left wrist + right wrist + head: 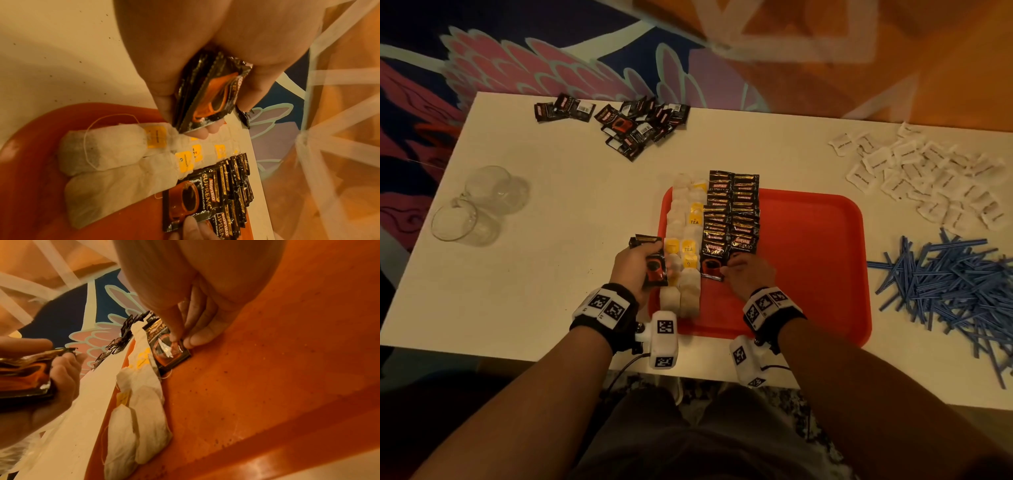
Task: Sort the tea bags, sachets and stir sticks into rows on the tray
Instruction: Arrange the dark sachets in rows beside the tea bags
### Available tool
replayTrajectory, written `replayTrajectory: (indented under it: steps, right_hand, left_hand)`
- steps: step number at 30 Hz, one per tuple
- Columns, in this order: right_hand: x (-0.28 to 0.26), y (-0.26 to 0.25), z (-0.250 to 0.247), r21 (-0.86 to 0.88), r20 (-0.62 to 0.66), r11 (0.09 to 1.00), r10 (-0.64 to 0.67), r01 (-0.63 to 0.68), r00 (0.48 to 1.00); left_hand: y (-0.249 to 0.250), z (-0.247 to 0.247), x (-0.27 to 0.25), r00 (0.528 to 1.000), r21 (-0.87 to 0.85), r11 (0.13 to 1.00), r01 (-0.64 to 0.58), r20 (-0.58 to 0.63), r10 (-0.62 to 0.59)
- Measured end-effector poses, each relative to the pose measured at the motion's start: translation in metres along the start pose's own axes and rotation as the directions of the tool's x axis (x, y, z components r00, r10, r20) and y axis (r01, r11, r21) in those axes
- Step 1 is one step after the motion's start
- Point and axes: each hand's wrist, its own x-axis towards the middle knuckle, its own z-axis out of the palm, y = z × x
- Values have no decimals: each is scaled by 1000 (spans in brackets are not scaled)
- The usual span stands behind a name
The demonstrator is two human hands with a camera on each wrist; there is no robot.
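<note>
A red tray [808, 246] lies at the centre of the head view on a white tabletop [551, 274]. Its left part holds two columns of tea bags [683, 240] along the left rim and, just right of them, two overlapping columns of black coffee sachets [732, 212]. All four columns run from the tray's near edge towards the top of the frame, the far ends passing over the far rim. The tray's right half is bare.

The left hand [633, 270], at the tray's left rim, grips a stack of sachets [654, 263] between thumb and curled fingers [164, 104], long axis pointing up-frame. The right hand [750, 274] pinches the nearest sachet [170, 350] of the columns, fingers [197, 339] at its edge, flat on the tray.

Loose sachets [633, 123] lie at upper centre, white packets [921, 171] upper right, blue stir sticks [955, 287] at right, two glasses [479, 209] at left.
</note>
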Motion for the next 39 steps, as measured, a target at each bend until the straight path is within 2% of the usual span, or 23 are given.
replayTrajectory:
  steps: [5,8,11,14,17,21,24,27,31,36,39]
  right_hand:
    - [-6,0,-8,9,-26,998,-55,56,998]
    - [-8,2,-12,38,-42,996,-80,82,996]
    - [-11,4,-18,-10,-47,991,-136,135,990]
    - [-13,2,-21,22,-31,985,-171,172,985]
    - [-18,-5,-24,169,45,968,-195,185,980]
    - [-33,-23,-31,397,253,909,-245,130,936]
    - [-37,-30,-34,440,255,888,-266,133,930]
    - [-36,-32,-40,347,196,919,-265,186,944]
    - [-35,-27,-45,209,188,944,-293,254,937]
    - [-35,-18,-37,77,125,946,-324,316,938]
    - [-29,-8,-37,29,122,966,-258,257,958]
  left_hand:
    - [0,8,-4,998,-53,998,33,55,-30]
    - [0,12,-3,1000,13,1000,15,24,-16]
    - [-3,15,0,999,127,991,-32,-11,34]
    - [-7,20,0,997,202,977,-71,25,67]
    - [-10,28,-4,992,222,968,-118,58,107]
    - [-11,43,-8,986,206,968,-141,112,120]
    - [-12,51,-12,981,193,971,-137,163,106]
    - [-11,55,-14,971,144,980,-135,215,102]
    - [-10,58,-13,979,41,995,-87,186,78]
    - [-18,60,-13,989,175,978,-115,117,95]
    - [-21,60,-11,968,337,908,-250,66,242]
